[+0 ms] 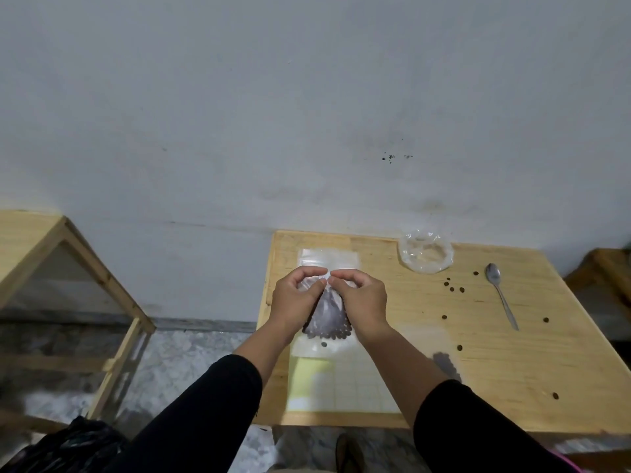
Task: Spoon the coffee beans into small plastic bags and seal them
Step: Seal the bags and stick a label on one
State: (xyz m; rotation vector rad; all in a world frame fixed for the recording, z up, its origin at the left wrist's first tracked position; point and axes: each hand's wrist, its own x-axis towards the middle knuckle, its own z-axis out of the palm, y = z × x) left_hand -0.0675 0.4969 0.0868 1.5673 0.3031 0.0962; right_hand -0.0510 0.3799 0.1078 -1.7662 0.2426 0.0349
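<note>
Head view shows me both hands raised over the wooden worktop [532, 377], meeting at the top of a small clear bag [327, 314] that hangs between them. I have the left hand [296, 298] curled with thumb and forefinger pinching the bag's top edge, and the right hand [362, 298] curled the same way, pinching just beside it, so the fingertips nearly touch. Dark coffee beans [327, 331] fill the bag's lower part, bulging along its bottom edge. Below the bag, flat empty bags [319, 346] lie on the worktop, and another flat one [329, 257] lies beyond my hands near the wall. A crumpled clear plastic bag [425, 254] sits at the far edge, to the right. Near it lies a metal spoon [500, 291], bowl toward the wall, well apart from my hands. Loose beans [454, 287] are scattered between the crumpled bag and the spoon, with more strewn toward the near right corner.
</note>
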